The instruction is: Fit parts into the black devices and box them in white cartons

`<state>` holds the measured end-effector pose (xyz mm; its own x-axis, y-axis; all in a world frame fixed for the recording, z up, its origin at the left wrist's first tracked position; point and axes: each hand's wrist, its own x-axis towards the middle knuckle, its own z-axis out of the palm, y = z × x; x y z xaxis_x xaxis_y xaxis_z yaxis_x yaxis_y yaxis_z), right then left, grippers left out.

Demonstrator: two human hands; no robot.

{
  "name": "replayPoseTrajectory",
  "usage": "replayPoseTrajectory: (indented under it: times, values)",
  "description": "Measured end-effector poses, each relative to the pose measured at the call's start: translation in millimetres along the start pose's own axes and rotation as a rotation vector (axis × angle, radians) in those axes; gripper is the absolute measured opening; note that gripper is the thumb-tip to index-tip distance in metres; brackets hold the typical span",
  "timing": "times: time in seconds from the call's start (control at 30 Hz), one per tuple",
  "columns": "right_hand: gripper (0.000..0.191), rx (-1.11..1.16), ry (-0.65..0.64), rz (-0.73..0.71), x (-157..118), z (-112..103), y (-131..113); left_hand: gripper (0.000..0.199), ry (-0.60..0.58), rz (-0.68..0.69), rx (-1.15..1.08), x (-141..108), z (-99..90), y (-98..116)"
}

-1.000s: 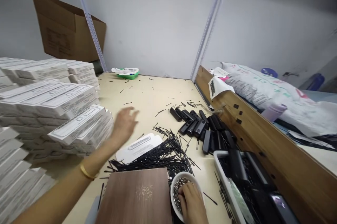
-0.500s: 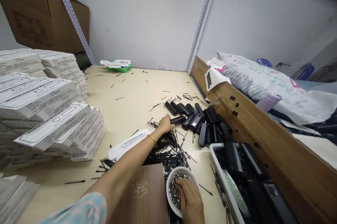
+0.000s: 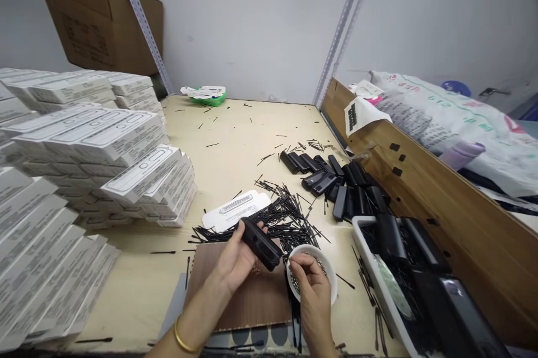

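My left hand (image 3: 237, 260) is wrapped around a black oblong plastic case (image 3: 261, 244), holding it tilted above a brown wood-grain board (image 3: 210, 285). With fingertips pinched, my right hand (image 3: 310, 282) is at the near end of the case, over a white bowl (image 3: 332, 285) of small shiny metal pieces. Between those fingertips a tiny bright metal piece (image 3: 286, 254) shows; its exact kind is too small to tell. Behind the board lies a heap of thin black sticks (image 3: 290, 215), beside a flat white printed card (image 3: 235, 209).
Stacks of white printed boxes (image 3: 138, 173) fill the left side. More black cases (image 3: 340, 201) lie in a pile at the right, near a grey-white bin (image 3: 378, 291) holding others. A wooden side board (image 3: 420, 195) edges the table. A green tray (image 3: 214, 101) sits far back.
My left hand has come back from the pile with a black case, now over the brown board. My right hand has lifted out of the bowl's contents toward the case's end.
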<state>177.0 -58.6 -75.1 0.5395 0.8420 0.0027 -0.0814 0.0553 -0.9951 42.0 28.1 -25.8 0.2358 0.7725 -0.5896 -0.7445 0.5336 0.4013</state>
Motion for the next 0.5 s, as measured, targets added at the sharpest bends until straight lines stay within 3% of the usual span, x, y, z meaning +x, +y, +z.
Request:
replayPoseTrajectory:
  times: [0.17, 0.5]
  values:
    - [0.016, -0.03, 0.014, -0.161, -14, 15, -3, 0.012, 0.107, -0.012, -0.125, -15, -7.7, -7]
    - [0.013, -0.132, 0.05, -0.264, -24, 22, -7, 0.007, 0.116, 0.018, -0.131, -24, -2.5, -14]
